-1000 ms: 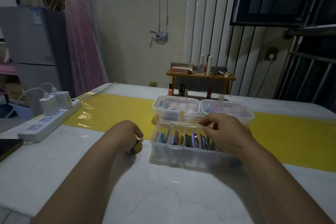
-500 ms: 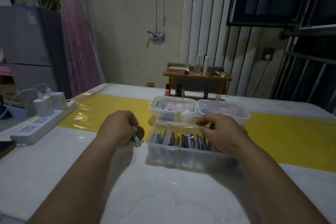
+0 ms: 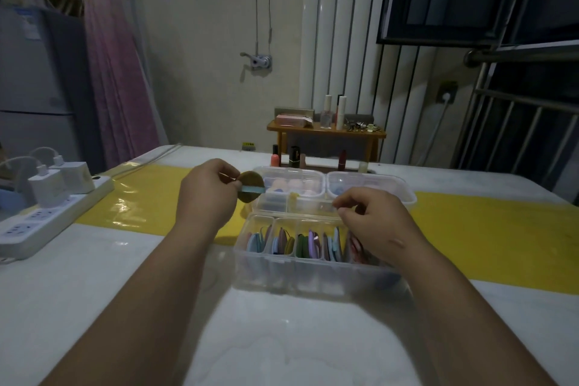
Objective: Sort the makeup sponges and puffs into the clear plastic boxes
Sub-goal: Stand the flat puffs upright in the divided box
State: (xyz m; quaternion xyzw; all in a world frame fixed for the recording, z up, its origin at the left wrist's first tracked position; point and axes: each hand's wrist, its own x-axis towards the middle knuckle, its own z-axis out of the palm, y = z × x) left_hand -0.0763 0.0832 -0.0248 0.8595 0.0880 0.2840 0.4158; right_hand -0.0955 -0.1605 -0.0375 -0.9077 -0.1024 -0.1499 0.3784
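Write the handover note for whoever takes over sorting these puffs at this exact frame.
Left hand pinches an olive puff, held up at the left end of the far boxes.
Right hand hovers curled over the right end of the near divided box; whether it grips anything is unclear.
Done: coloured puffs stand on edge in its compartments; sponges lie in the far boxes.
Left: slot the olive puff in.

Divided box (image 3: pixel 313 276) before two boxes (image 3: pixel 369 185) — power strip (image 3: pixel 47 219) far left, shelf (image 3: pixel 344 133) behind.
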